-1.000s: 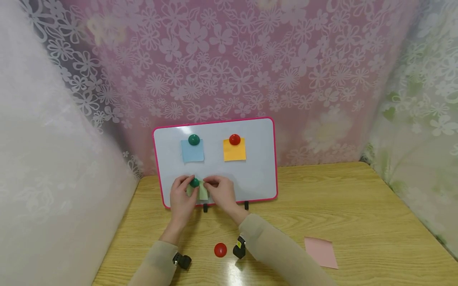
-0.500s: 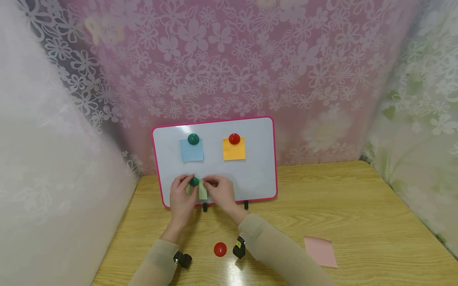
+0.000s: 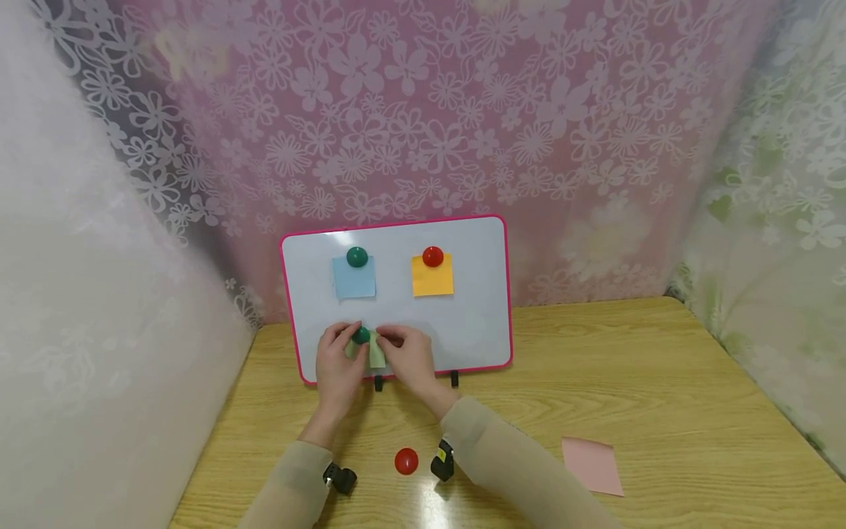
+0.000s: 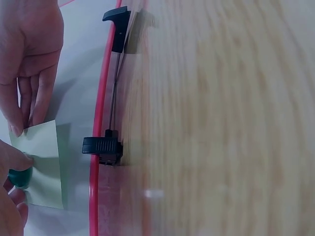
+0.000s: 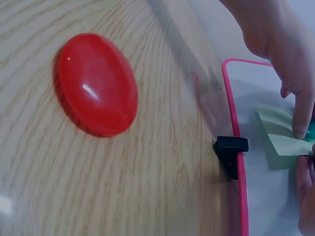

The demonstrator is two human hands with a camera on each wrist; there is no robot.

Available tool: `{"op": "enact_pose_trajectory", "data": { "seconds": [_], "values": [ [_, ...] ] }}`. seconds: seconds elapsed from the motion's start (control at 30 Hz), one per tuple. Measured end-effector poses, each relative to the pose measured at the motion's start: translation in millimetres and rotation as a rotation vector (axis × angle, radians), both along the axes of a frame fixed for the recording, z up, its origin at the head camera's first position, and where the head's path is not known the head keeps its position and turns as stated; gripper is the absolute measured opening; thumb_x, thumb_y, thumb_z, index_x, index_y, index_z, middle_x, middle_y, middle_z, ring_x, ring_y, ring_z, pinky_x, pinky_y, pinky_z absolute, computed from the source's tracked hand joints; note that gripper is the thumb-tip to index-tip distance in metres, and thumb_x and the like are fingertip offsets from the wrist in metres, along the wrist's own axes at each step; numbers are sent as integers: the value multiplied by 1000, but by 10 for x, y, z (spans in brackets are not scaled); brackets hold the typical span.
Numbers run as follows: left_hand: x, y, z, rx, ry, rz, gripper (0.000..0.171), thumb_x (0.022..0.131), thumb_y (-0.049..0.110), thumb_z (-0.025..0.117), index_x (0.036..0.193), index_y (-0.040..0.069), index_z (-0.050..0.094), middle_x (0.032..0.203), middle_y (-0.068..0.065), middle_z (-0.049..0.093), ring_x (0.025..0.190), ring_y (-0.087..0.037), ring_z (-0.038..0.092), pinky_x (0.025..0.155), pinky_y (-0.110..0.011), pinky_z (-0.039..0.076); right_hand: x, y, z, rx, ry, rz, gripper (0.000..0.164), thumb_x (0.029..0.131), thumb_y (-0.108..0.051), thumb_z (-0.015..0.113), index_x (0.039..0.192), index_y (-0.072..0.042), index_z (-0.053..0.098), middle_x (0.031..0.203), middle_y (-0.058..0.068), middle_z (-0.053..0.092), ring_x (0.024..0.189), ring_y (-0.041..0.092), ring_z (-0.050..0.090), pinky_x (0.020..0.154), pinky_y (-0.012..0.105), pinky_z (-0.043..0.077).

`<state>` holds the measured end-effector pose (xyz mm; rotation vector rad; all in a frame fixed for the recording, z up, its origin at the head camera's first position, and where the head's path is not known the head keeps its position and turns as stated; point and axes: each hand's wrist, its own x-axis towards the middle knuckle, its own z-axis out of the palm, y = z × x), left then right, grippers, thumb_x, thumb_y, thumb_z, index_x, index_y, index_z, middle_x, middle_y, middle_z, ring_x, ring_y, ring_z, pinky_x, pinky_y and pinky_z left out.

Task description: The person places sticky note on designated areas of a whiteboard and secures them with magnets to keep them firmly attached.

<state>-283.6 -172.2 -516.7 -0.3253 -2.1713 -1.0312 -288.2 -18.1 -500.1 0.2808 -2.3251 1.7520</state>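
Note:
My left hand (image 3: 340, 371) pinches a green round magnet (image 3: 360, 336) between thumb and fingers, over the upper part of a pale green sticky note (image 3: 377, 354). The note lies against the lower left of a pink-framed whiteboard (image 3: 472, 316). With thumb and fingertips, my right hand (image 3: 411, 358) pinches the note's upper right edge. In the left wrist view the magnet (image 4: 20, 178) shows behind the left thumb, and the note (image 4: 47, 167) stands partly off the board. Fingers hide part of the note in every view.
Higher on the board, a green magnet (image 3: 358, 257) holds a blue note (image 3: 354, 282) and a red magnet (image 3: 432, 256) holds an orange note (image 3: 433, 282). On the wooden table lie a loose red magnet (image 3: 406, 461) and a pink note (image 3: 593, 466). Black feet (image 3: 379, 383) support the board.
Both hands keep their grips. The left hand and green magnet have shifted very slightly to the right, and the pale green note bends a little more.

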Motion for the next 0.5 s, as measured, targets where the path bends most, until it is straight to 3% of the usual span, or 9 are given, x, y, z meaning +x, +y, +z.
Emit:
{"op": "enact_pose_trajectory", "data": {
  "seconds": [0.5],
  "values": [
    [12, 23, -3, 4, 14, 15, 37, 85, -6, 86, 121, -4, 77, 119, -18, 66, 112, -38, 63, 99, -52, 53, 8, -21, 3, 8, 11, -13, 19, 103, -9, 73, 119, -6, 81, 111, 6, 79, 95, 17, 73, 81, 29, 61]
  ]
}}
